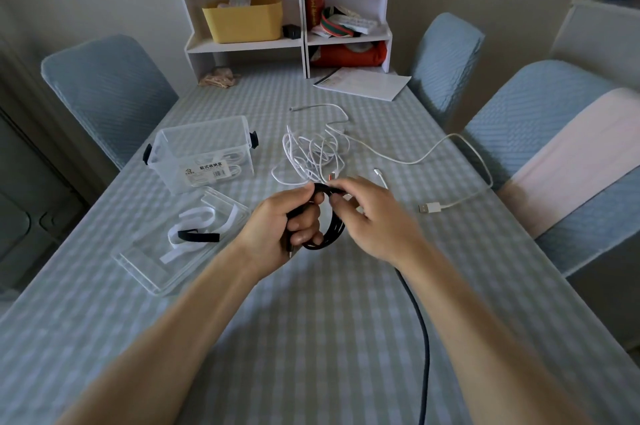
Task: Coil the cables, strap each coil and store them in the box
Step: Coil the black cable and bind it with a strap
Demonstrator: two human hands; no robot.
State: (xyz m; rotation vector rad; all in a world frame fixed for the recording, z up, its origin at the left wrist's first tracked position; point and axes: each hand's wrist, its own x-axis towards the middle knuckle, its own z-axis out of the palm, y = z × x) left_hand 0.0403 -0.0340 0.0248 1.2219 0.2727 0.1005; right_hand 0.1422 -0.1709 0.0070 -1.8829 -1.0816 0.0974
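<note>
A clear box (204,151) is seen standing open on the left of the tabletop (311,338), and coiled white cable can be made out through its wall. Just in front of it the clear lid (145,265) is laid flat, and on it white straps (204,220) and one black strap (199,236) are spread.

At the centre, a black cable (330,234) is held up as a small coil between both hands. The left hand (287,227) is curled around the coil's left side, fingers closed on the loops, with a plug tip seen poking out below the palm. The right hand (370,217) is brought in from the right, its fingertips pinching the top of the coil. The loose tail of the black cable is trailed from under the right wrist down the tabletop and off the near edge.

Beyond the hands, a tangle of white cables (311,154) is left loose on the cloth, and one long white lead (450,154) is looped out toward the right edge, its USB plug lying near the right wrist. Open cloth is offered in the near half, between the forearms and to either side. At the far end a white shelf unit (287,16) and a sheet of paper (363,83) are placed, and chairs (107,92) are drawn up along both sides.
</note>
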